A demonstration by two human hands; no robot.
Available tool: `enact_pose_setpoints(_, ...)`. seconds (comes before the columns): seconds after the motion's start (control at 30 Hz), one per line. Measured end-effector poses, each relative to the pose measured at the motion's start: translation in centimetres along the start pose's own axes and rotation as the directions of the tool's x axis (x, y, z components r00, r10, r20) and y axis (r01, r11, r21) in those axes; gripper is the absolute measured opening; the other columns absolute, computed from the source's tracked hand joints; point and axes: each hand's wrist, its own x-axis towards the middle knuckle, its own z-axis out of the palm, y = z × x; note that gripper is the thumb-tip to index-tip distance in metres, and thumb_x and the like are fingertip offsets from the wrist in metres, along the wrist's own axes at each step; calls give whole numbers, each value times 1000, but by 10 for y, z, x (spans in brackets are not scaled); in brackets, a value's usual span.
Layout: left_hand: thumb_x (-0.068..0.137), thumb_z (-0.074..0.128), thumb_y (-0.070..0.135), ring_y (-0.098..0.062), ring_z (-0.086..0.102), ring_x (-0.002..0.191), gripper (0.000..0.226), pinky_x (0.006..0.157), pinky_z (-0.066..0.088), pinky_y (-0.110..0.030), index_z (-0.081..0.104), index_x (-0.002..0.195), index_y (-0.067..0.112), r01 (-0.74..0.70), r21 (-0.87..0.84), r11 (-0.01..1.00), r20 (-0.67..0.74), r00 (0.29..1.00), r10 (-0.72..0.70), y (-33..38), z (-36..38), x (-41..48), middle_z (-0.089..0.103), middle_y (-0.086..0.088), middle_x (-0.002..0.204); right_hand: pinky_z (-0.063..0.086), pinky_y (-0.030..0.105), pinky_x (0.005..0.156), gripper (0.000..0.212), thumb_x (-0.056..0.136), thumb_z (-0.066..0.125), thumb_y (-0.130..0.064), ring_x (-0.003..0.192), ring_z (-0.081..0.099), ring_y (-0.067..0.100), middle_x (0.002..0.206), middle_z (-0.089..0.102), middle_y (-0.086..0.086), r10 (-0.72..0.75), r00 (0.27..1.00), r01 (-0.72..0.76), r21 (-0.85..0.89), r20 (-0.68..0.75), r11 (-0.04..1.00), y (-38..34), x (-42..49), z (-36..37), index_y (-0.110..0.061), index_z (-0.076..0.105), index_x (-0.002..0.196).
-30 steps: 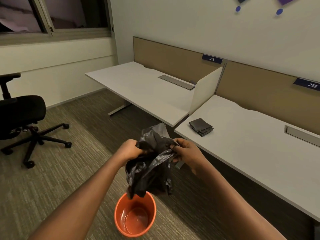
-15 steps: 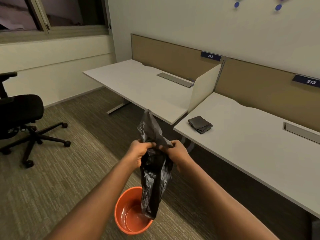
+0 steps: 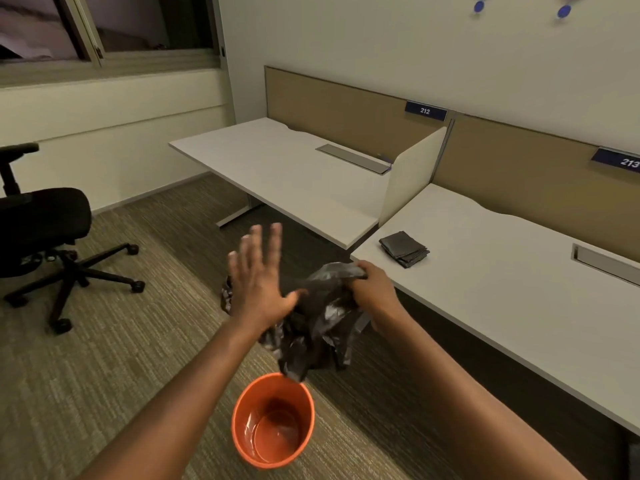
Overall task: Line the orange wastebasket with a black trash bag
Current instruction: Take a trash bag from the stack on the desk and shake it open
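- I see the orange wastebasket (image 3: 273, 420) standing unlined and bare inside.
- My right hand (image 3: 372, 292) clenches the black trash bag (image 3: 317, 327) above it.
- My left hand (image 3: 259, 282) is spread flat, grasping nothing.

This is an office, an open-plan room of numbered workstations. Two white desks (image 3: 277, 174) and (image 3: 502, 289) stand end to end along the wall from 12 to 3 o'clock, split by a short white divider panel (image 3: 410, 174) and backed by tan privacy screens (image 3: 339, 105). Blue number plates reading 212 (image 3: 425, 110) and 213 (image 3: 620, 161) sit on top of the screens. Each desktop has a grey cable-access flap (image 3: 356, 158) set into it. At 9 o'clock a black swivel chair (image 3: 41, 230) on castors stands on striped commercial carpet (image 3: 104, 341). A dark window (image 3: 104, 26) fills the wall at 10 o'clock.
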Motion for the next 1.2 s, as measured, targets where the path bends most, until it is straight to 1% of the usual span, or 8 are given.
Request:
enact_pose_setpoints(0.1,76,77,30,-31,11,155,99,124,1,-56,23,159,31,-243,-15,970,192,951,241,26,0,14,22,-10,166,64,50,72,17,91,67,-13,86,73,33,100,73,8,-114,981,128,-79,157,989,-16,-10,13,-29,69,95)
enact_pose_setpoints(0.2,88,62,14,-20,68,102,19,94,48,-34,65,90,33,-3,-235,972,205,977,53,12,-4,24,69,8,92,66,40,69,16,91,70,-18,84,73,19,98,70,-2,-140,984,157,-157,111,975,-20,-10,-1,-32,67,97)
enact_pose_setpoints(0.37,93,58,6,-6,66,68,21,50,47,-13,66,90,25,375,-528,761,153,924,-349,-9,-8,38,69,6,82,55,30,78,52,87,71,-53,98,63,15,112,66,-5,-58,993,109,-602,104,791,2,-5,-22,-23,58,127)
enact_pose_setpoints(0.57,94,51,10,-19,68,68,22,46,49,-27,68,83,19,549,-579,602,321,833,-450,-2,-6,42,72,-8,83,62,38,83,126,56,49,-102,110,69,27,141,57,9,210,935,-168,-166,286,972,19,-29,23,-24,31,154)
enact_pose_setpoints(0.77,91,53,15,-22,67,78,20,67,54,-36,70,83,18,464,-369,805,399,862,-314,-13,-37,62,72,-9,86,64,33,79,12,95,64,-24,87,72,17,95,68,3,279,938,-66,-683,207,727,22,4,37,-13,65,101)
enact_pose_setpoints(0.93,83,77,32,-21,69,92,18,80,55,-35,72,95,20,137,88,987,800,580,-152,-41,-94,80,74,-5,100,52,29,66,21,95,64,-20,73,64,22,94,70,11,26,986,139,-896,165,422,-51,40,-20,-10,60,77)
enact_pose_setpoints(1.07,88,57,5,-34,64,101,23,82,49,-36,72,105,11,138,-44,989,156,979,-129,-39,-152,115,72,-14,111,49,36,76,30,85,56,-10,99,67,38,109,73,19,-474,871,253,-708,-130,659,-132,39,-46,-13,71,110)
enact_pose_setpoints(1.2,90,61,27,-17,64,78,26,63,44,-26,60,115,21,-203,-317,927,-614,788,-37,-32,-154,69,71,0,91,47,34,67,53,81,48,-23,88,65,28,108,72,11,-805,477,627,-506,-351,592,-122,-6,-32,-28,51,134)
